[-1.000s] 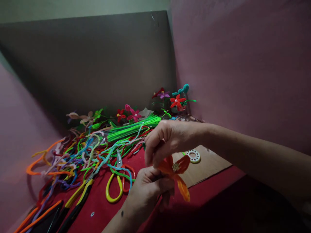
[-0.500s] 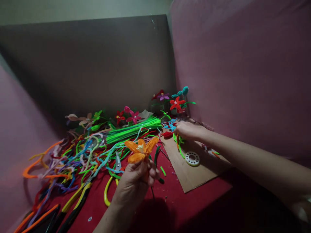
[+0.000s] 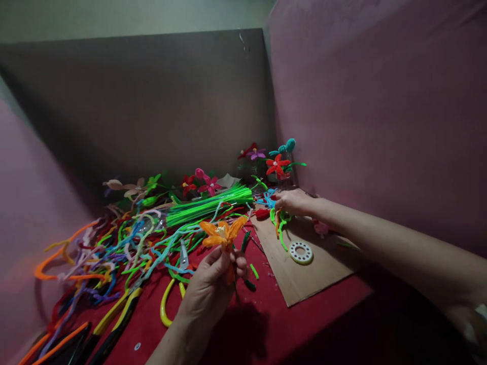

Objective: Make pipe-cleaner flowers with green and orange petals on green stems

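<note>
My left hand [image 3: 211, 286] is closed round the stem of an orange pipe-cleaner flower [image 3: 222, 232] and holds it upright over the red table top. My right hand [image 3: 292, 202] reaches far right to the back edge of a brown cardboard sheet [image 3: 310, 271]. Its fingers are curled down on a small clump of green, orange and blue pipe-cleaner pieces [image 3: 279, 220]. Whether it grips any piece is unclear.
A tangled heap of coloured pipe cleaners [image 3: 122, 238] covers the left of the table. A bundle of bright green ones [image 3: 209, 199] lies behind it. Finished flowers [image 3: 277, 163] stand at the back. Yellow-handled scissors [image 3: 167, 301], pliers [image 3: 110, 324] and a white ring [image 3: 301, 252] lie nearby.
My right hand left the flower and went right to the clump at the cardboard's back edge. My left hand swung the flower up and to the left.
</note>
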Demonstrator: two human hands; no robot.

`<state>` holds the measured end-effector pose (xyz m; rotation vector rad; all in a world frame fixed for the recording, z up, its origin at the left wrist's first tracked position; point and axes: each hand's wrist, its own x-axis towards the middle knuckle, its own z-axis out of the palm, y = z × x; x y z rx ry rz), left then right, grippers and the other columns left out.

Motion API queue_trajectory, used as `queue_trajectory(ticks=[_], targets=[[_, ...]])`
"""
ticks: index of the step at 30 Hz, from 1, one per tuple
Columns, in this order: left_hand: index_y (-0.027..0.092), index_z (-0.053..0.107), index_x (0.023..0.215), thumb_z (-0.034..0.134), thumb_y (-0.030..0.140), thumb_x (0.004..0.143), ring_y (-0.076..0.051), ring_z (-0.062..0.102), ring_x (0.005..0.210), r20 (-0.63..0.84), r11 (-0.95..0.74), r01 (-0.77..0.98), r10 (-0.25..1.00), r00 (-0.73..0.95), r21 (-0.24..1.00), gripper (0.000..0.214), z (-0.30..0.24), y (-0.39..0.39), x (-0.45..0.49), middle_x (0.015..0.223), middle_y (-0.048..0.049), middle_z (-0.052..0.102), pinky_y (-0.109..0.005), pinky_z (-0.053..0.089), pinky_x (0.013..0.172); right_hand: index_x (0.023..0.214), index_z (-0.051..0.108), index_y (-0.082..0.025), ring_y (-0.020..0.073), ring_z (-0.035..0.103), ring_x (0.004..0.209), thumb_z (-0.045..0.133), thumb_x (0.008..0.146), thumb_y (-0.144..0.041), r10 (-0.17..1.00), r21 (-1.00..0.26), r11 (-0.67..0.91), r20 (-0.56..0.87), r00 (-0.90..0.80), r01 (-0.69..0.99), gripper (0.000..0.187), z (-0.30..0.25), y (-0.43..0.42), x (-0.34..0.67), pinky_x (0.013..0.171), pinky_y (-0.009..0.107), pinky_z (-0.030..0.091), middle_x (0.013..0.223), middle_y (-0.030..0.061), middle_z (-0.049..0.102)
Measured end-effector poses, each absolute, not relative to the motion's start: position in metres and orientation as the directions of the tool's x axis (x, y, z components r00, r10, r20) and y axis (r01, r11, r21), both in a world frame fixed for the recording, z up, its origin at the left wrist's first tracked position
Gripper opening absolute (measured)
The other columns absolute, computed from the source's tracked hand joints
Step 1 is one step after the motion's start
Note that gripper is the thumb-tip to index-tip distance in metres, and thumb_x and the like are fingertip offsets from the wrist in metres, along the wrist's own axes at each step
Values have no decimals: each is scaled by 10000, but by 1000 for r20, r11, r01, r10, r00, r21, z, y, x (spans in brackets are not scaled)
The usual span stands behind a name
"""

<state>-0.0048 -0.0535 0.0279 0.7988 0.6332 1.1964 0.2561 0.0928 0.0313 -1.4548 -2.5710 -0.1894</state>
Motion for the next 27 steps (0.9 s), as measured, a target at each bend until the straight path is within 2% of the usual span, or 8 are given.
queue_trajectory(ticks=[4, 10, 13, 15, 17, 19, 23, 27], targets=[[131, 641, 648, 730, 266, 642, -93, 521, 532, -8, 151, -548, 967, 255, 823, 163, 26, -51, -5, 605, -26, 591, -219, 447, 557, 785, 689, -210, 181, 582, 773, 548, 761, -250, 807, 49, 535, 266, -527, 844, 148, 21, 97, 253, 602, 234, 346, 809, 57, 653], [125, 645, 637, 728, 274, 646, -87, 518, 496, -17, 170, -554, 962, 271, 815, 171, 24, -50, -4, 570, -28, 593, -204, 428, 509, 876, 666, -195, 146, 583, 752, 482, 810, -156, 719, 79, 555, 455, -526, 828, 200, 27, 96, 260, 614, 224, 390, 877, 67, 638], [131, 662, 654, 762, 262, 603, -102, 553, 546, -45, 196, -578, 963, 265, 792, 172, 23, -51, -2, 624, -35, 627, -215, 451, 528, 904, 647, -179, 139, 588, 784, 440, 844, -150, 660, 90, 560, 552, -509, 824, 217, 37, 83, 258, 648, 234, 425, 932, 79, 632], [134, 669, 648, 794, 245, 550, -130, 589, 636, -53, 187, -604, 971, 233, 774, 194, 24, -53, 0, 698, -42, 649, -227, 472, 555, 913, 631, -168, 145, 594, 827, 428, 860, -163, 571, 106, 579, 655, -496, 808, 209, 43, 64, 249, 685, 253, 449, 969, 91, 632], [140, 672, 650, 808, 240, 525, -166, 607, 744, -51, 165, -621, 979, 196, 767, 209, 26, -56, 3, 792, -56, 665, -246, 491, 583, 857, 614, -155, 144, 606, 813, 477, 841, -158, 288, 176, 648, 844, -453, 741, 138, 46, 39, 235, 699, 263, 476, 928, 92, 649], [157, 676, 681, 806, 240, 529, -201, 611, 830, -57, 158, -628, 982, 179, 762, 216, 27, -58, 7, 872, -66, 672, -277, 508, 611, 835, 584, -149, 155, 612, 830, 512, 818, -123, 101, 233, 672, 912, -399, 703, 79, 46, 13, 220, 714, 282, 490, 958, 107, 655], [165, 666, 736, 780, 266, 575, -229, 635, 801, -111, 259, -592, 955, 275, 763, 222, 25, -62, 11, 933, -87, 674, -313, 520, 596, 819, 556, -152, 182, 609, 861, 499, 810, -92, 111, 215, 684, 914, -391, 697, 83, 35, -19, 199, 724, 323, 497, 988, 113, 656], [140, 651, 748, 722, 249, 664, -124, 603, 545, -117, 299, -523, 928, 353, 798, 155, 22, -63, 12, 719, -65, 674, -218, 482, 475, 845, 560, -161, 177, 609, 819, 472, 810, -81, 150, 168, 719, 910, -387, 674, 124, 22, -24, 195, 704, 327, 500, 958, 95, 659]])
